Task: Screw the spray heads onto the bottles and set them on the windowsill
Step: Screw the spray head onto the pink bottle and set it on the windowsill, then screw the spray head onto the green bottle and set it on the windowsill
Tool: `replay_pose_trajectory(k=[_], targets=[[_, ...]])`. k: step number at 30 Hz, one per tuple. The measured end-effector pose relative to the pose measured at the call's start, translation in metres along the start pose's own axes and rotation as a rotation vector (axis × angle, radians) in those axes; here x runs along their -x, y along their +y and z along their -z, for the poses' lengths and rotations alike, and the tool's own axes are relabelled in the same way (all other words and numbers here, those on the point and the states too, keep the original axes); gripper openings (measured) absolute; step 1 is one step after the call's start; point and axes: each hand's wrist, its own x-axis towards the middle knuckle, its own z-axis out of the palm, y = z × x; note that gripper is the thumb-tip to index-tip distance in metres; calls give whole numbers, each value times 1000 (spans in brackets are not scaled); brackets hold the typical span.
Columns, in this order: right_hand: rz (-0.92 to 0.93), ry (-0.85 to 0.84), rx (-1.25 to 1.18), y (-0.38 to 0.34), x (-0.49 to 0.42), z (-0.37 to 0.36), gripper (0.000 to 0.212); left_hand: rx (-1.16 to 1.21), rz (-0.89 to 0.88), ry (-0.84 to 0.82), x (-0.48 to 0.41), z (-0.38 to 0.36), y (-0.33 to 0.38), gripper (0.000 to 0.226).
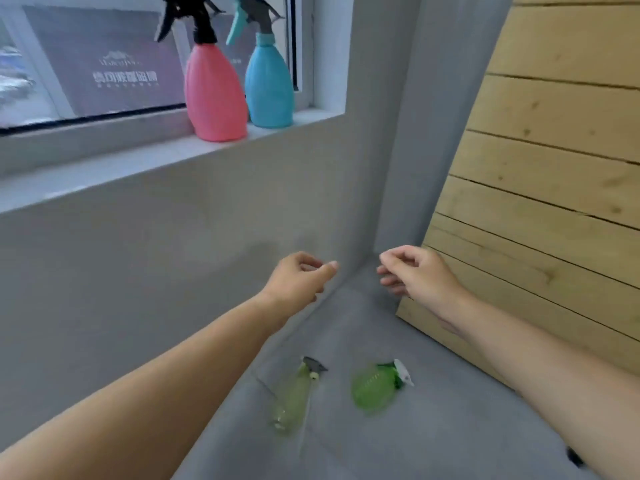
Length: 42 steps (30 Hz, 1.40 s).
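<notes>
A pink bottle (215, 95) with a black spray head and a blue bottle (269, 88) with a teal spray head stand upright side by side on the windowsill (138, 161). Down on the grey cushion (415, 427) lie a pale green bottle (292, 396) with a grey spray head and a round bright green bottle (374, 386) with a white spray head. My left hand (299, 278) and my right hand (417, 271) hover in mid-air above the cushion, fingers loosely curled, holding nothing.
A grey wall (173, 265) runs below the sill and meets a grey pillar (398, 133) at the corner. A wooden plank panel (554, 168) leans at the right. The window glass (86, 64) is behind the bottles.
</notes>
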Motion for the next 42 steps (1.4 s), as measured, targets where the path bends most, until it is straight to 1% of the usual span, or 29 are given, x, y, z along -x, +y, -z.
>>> replay_pose_trajectory(k=[4, 7, 11, 16, 20, 22, 25, 28, 30, 32, 37, 40, 42], targets=[[-162, 1, 56, 80, 13, 22, 12, -88, 148, -151, -14, -59, -64, 47], [-281, -3, 73, 134, 18, 32, 13, -196, 218, -260, -26, -93, -101, 47], [-408, -4, 70, 195, 14, 32, 13, -317, 255, -303, -44, -126, -138, 52], [-550, 7, 91, 269, -13, 26, 18, -462, 287, -339, -67, -168, -184, 56], [-605, 52, 137, 322, -39, 15, 16, -545, 285, -343, -86, -192, -219, 69], [-625, 76, 185, 349, -51, 9, 20, -594, 275, -343, -97, -203, -235, 78], [-663, 104, 243, 375, -66, -1, 43, -617, 291, -366, -110, -213, -251, 90], [-695, 139, 264, 394, -78, -9, 56, -657, 291, -404, -119, -221, -266, 98], [-719, 167, 285, 404, -85, -14, 59, -671, 303, -437, -123, -226, -274, 97], [-735, 176, 323, 411, -92, -19, 57, -642, 323, -447, -124, -229, -280, 93], [-733, 167, 354, 418, -101, -25, 35, -481, 388, -396, -123, -227, -291, 77], [-743, 189, 316, 416, -102, -23, 33, -411, 444, -379, -122, -222, -294, 59], [-760, 196, 243, 418, -102, -21, 31, -391, 456, -375, -120, -219, -294, 53]])
